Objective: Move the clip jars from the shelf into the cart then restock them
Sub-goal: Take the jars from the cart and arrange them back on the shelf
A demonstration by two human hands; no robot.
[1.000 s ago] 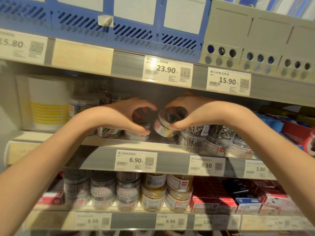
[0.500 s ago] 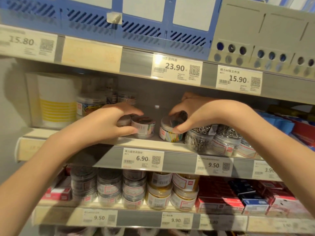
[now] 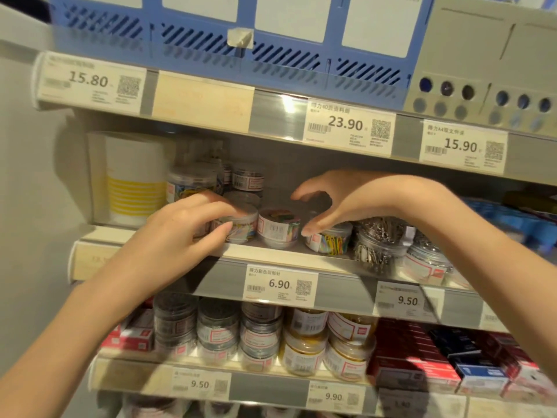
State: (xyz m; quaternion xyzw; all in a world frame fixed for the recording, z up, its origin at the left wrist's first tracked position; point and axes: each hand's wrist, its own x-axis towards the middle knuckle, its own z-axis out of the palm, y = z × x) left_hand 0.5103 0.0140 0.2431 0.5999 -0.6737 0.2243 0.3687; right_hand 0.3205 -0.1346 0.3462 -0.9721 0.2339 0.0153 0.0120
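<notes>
At the middle shelf point(image 3: 289, 257), my left hand point(image 3: 180, 236) grips a small clear clip jar point(image 3: 238, 226) while my right hand point(image 3: 346, 200) hovers unclenched above a neighbouring jar point(image 3: 330, 241), apparently restocking; next, aligning the row

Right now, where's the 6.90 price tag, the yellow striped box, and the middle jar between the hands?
6.90 price tag point(image 3: 279, 284): head view, on its number.
yellow striped box point(image 3: 136, 188): head view, on its stripes.
middle jar point(image 3: 278, 229): head view, on its label.

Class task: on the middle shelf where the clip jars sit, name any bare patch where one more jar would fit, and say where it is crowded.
Bare shelf shows behind the front jars, between the back jar and the right hand. Right of it, the silver-clip jars crowd together; the left hand covers the left end.
</notes>
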